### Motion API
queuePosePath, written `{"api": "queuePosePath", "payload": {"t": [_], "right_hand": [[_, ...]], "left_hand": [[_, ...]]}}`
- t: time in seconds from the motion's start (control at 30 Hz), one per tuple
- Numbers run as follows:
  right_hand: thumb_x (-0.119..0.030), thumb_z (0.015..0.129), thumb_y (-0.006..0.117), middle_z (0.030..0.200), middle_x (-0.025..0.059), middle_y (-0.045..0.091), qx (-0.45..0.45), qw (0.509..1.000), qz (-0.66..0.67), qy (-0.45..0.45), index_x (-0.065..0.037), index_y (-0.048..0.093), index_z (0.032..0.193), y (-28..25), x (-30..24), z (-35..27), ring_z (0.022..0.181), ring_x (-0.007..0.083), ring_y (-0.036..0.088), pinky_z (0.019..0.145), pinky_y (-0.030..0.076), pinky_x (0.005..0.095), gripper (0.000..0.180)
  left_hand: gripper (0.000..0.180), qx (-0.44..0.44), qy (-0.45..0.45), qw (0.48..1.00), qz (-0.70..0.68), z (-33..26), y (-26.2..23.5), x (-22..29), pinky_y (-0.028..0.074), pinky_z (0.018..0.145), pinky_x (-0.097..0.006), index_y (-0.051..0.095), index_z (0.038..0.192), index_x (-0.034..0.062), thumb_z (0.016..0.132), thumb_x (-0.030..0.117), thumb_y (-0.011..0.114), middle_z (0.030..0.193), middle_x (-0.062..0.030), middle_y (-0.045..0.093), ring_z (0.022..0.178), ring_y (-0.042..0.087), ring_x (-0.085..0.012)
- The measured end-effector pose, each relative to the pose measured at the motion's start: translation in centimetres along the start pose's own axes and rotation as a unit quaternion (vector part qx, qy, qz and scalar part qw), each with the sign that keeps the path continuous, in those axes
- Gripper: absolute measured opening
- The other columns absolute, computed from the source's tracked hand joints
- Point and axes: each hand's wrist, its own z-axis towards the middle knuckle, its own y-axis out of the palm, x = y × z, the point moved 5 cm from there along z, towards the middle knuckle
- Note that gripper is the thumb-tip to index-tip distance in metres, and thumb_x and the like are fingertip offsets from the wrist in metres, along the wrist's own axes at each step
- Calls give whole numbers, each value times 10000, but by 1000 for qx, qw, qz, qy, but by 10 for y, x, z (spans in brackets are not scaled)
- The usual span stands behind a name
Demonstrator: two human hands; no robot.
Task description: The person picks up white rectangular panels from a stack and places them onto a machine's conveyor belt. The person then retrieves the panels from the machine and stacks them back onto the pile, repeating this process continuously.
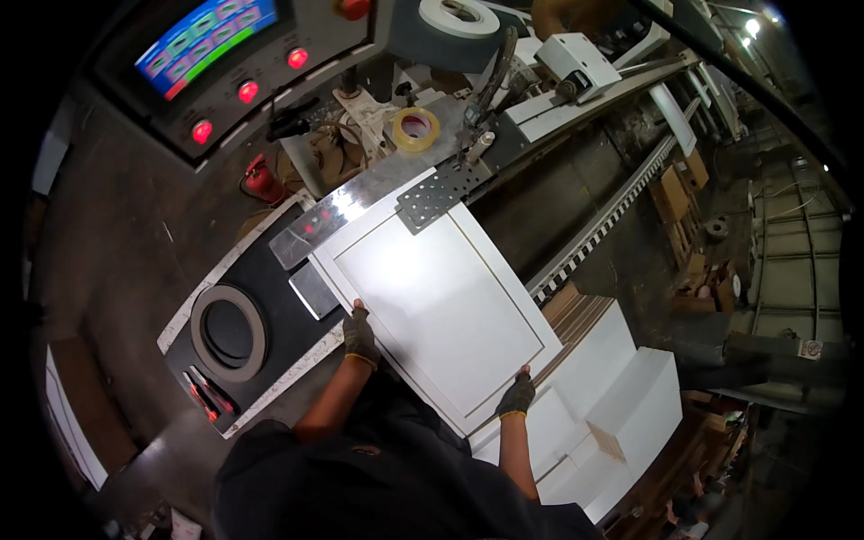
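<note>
From the head camera, the only view I have, I see a white panel between the left hand and the right hand. Each hand pinches a side of it, thumb on top; the other fingers are mostly hidden. I think they hold two sides so the panel stays flat and does not tip. It is smooth and shiny, a big flat box shape with a thin line like a picture frame. Ahead of both hands, a black plate full of round holes lies over its far edge, maybe to keep it down. Past that, a clear yellowish tape roll sits on a shiny metal top, perhaps to be easy to reach. Left of the left hand is a flat gray ring. Just beyond the right hand, thin boards with brown edges are piled up.
</note>
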Motion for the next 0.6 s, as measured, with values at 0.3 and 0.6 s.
{"api": "queuePosePath", "payload": {"t": [0.3, 0.6], "right_hand": [[-536, 905, 694, 791, 5, 526, 34, 999, 3, 9, -42, 545, 820, 2, -32, 37, 757, 158, 463, 725, 427, 337, 523], [-510, 926, 668, 810, 52, 615, 27, 999, -17, -1, -23, 640, 866, 9, -76, 81, 781, 185, 526, 759, 446, 375, 492]], "left_hand": [[537, 132, -32, 989, 50, 1, 45, 1, 467, 744, -379, 611, 1100, 54, 943, 568, 621, 926, -48, 596, 821, 523, -175], [593, 24, 11, 1000, -13, 3, 121, 8, 494, 952, -432, 554, 1304, -4, 1002, 506, 539, 1252, -134, 611, 1084, 598, -263]]}}
